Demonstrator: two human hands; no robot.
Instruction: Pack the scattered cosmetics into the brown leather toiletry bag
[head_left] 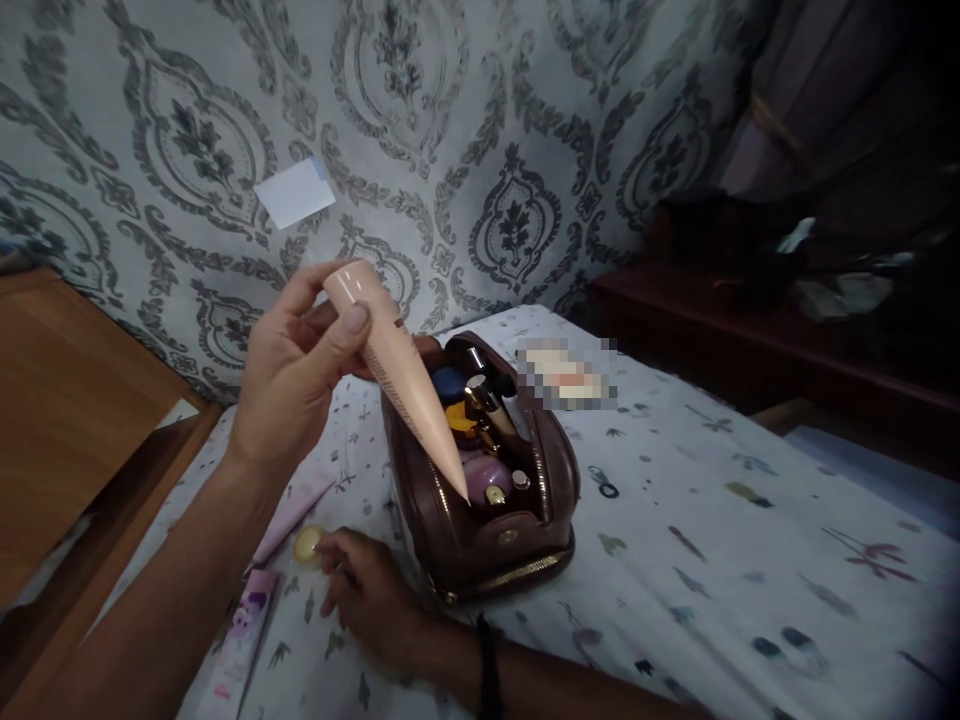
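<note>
A peach-coloured tube [411, 385] is held at its wide capped end by my left hand [289, 365], thumb across its front. The tube slants down to the right, its narrow flat end over an open brown zip bag [487, 560]. Inside the bag are a purple rounded item [486, 478], a yellow item [459, 418] and several small bottles. Left of the bag, my right hand [371, 600], with a black band on its wrist, has curled fingers at the right edge of a small round yellow item [308, 545].
Two pink tubes, one plain [289, 520] and one printed [244, 640], lie on the patterned sheet [675, 600] at the left. A blurred-out flat item [568, 374] lies behind the bag. Wooden furniture [82, 390] stands at the left, beside a patterned wall [420, 130].
</note>
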